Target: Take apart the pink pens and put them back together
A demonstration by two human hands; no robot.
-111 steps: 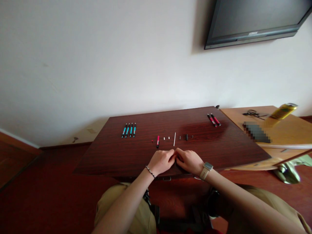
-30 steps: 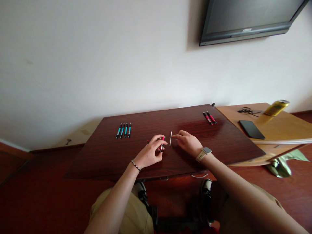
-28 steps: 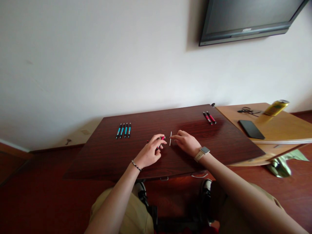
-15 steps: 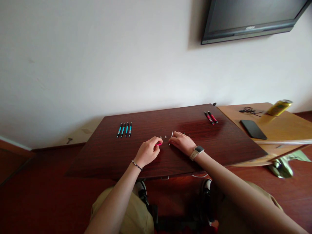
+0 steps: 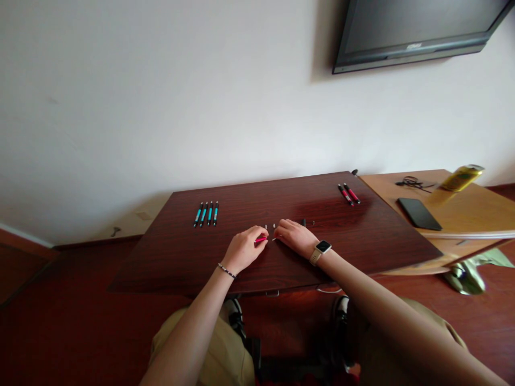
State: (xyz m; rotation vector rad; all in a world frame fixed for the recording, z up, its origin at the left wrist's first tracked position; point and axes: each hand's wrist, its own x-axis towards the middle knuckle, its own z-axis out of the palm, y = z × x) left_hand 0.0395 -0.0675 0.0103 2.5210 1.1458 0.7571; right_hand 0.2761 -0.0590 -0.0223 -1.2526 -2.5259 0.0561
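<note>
A: Head view first. What has the left hand (image 5: 242, 250) got?

B: Its fingers are curled shut around a red pen barrel (image 5: 260, 239), whose tip pokes out toward three o'clock. The hand rests on the dark wooden table (image 5: 181, 252), near the middle of the front half.

A: And the right hand (image 5: 293, 236)?

B: It sits just at three o'clock of the left one, fingers bent and pinched together at a thin white refill (image 5: 274, 238). Only a short pale end shows between the two hands, so I cannot tell how firmly it is held. The refill's end lies very near the barrel's tip; whether they touch is too small to make out.

A: Anything on the wrists?

B: A beaded bracelet (image 5: 226, 271) on the left, a watch (image 5: 319, 250) on the right.

A: What lies around the hands?

B: At twelve o'clock of them, two tiny pale parts (image 5: 270, 226) lie on the table. At one to two o'clock of the right hand there is a small dark part (image 5: 303, 222). Far off at ten o'clock, four blue pens (image 5: 206, 214) lie side by side. At two o'clock, near the far right corner, two red pens (image 5: 348, 193) lie together.

A: Beyond the table?

B: A lighter wooden desk (image 5: 462, 214) stands at three o'clock, bearing a black phone (image 5: 419, 213), a yellow can (image 5: 461, 177) and a tangle of dark cable (image 5: 411, 183). A screen (image 5: 414, 27) hangs on the wall at one o'clock.
</note>
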